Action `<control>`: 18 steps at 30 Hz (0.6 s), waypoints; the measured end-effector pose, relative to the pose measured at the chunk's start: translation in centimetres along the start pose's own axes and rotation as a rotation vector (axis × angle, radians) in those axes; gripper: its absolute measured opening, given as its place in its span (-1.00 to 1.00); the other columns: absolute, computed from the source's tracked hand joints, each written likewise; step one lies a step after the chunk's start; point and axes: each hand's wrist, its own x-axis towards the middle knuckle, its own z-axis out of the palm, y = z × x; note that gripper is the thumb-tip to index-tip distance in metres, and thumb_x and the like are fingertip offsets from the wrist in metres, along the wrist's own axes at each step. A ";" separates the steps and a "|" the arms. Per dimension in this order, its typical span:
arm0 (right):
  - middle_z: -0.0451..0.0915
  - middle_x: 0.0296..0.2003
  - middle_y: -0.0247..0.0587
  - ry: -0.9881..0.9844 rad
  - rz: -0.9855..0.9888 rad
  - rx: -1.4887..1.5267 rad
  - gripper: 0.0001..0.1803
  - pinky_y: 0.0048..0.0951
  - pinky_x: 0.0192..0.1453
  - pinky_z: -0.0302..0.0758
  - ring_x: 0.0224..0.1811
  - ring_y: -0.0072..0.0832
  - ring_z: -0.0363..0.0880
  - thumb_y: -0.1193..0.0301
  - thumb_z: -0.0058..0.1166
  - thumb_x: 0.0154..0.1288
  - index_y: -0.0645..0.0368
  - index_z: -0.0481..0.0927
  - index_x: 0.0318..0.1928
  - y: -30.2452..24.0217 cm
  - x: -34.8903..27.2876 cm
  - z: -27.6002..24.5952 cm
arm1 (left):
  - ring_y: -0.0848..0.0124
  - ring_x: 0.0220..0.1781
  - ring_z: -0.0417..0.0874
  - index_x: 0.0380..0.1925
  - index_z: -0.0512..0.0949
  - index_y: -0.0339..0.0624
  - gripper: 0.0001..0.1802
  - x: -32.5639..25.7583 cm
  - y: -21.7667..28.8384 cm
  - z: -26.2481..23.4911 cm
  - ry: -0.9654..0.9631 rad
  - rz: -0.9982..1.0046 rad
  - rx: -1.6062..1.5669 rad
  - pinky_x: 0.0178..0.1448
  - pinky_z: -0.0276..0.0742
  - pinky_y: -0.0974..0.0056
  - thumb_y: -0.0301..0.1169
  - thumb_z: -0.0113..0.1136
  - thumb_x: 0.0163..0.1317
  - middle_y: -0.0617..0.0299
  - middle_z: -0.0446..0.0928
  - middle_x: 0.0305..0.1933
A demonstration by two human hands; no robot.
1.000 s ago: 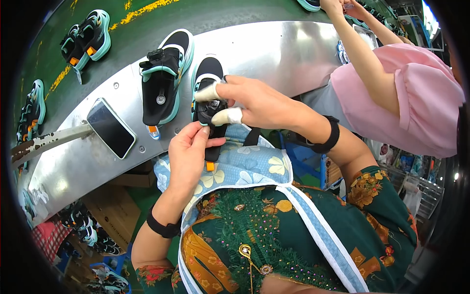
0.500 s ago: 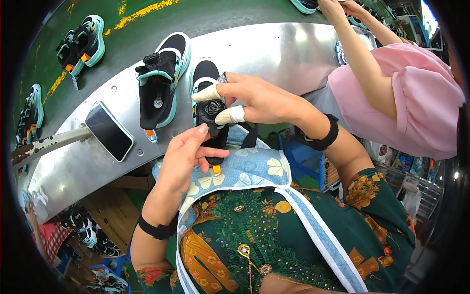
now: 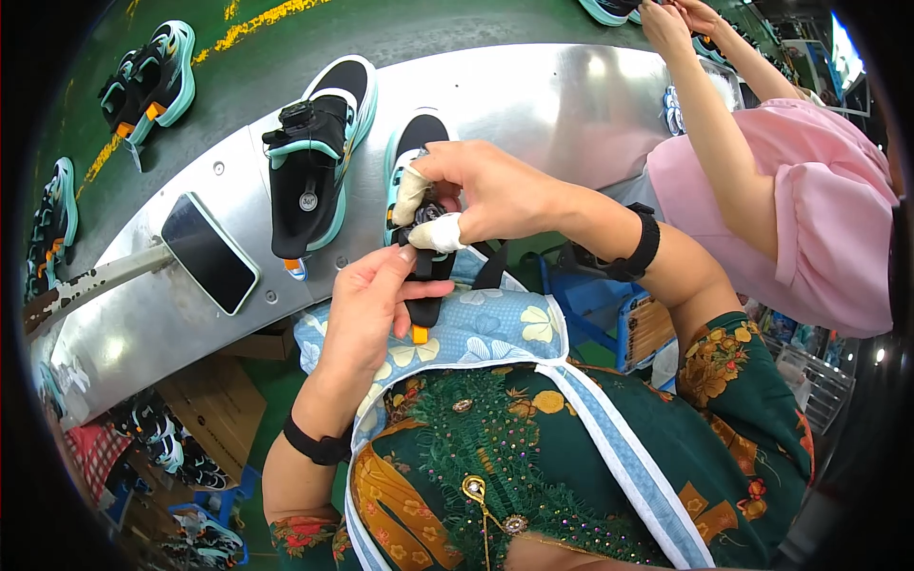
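A black sneaker [image 3: 424,128] with mint and white trim lies at the front edge of the metal bench, toe away from me. Its heel, with an orange tab, hangs over toward my apron. My right hand [image 3: 495,195] has pale covers on thumb and index finger; these close around the round black lacing dial on the tongue. Just below, my left hand [image 3: 367,300] pinches the tongue's edge between thumb and a finger, other fingers lying across the shoe opening. The matching sneaker [image 3: 309,171] stands to the left, a black dial on its tongue too.
A phone [image 3: 209,252] lies on the metal bench [image 3: 514,95], beside a worn metal bar [image 3: 100,281]. More sneakers [image 3: 152,81] rest on the green surface beyond. At the right, a person in a pink top [image 3: 752,209] handles another shoe.
My right fingers have curled more tightly around the dial, covering more of it. The shoe and both hands have shifted slightly right in view. The left hand keeps its pinch.
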 end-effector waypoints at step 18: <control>0.52 -0.48 -0.11 0.445 -0.125 -0.492 -0.60 -0.28 -0.40 0.48 -0.49 -0.16 0.55 0.21 0.37 0.05 0.22 0.59 -0.20 1.0 -3.1 2.9 | 0.36 -0.10 0.73 0.00 0.51 -0.39 -0.62 0.2 -1.2 1.0 -0.051 0.061 0.058 -0.62 0.32 0.54 -0.26 -0.11 0.50 0.11 0.61 -0.09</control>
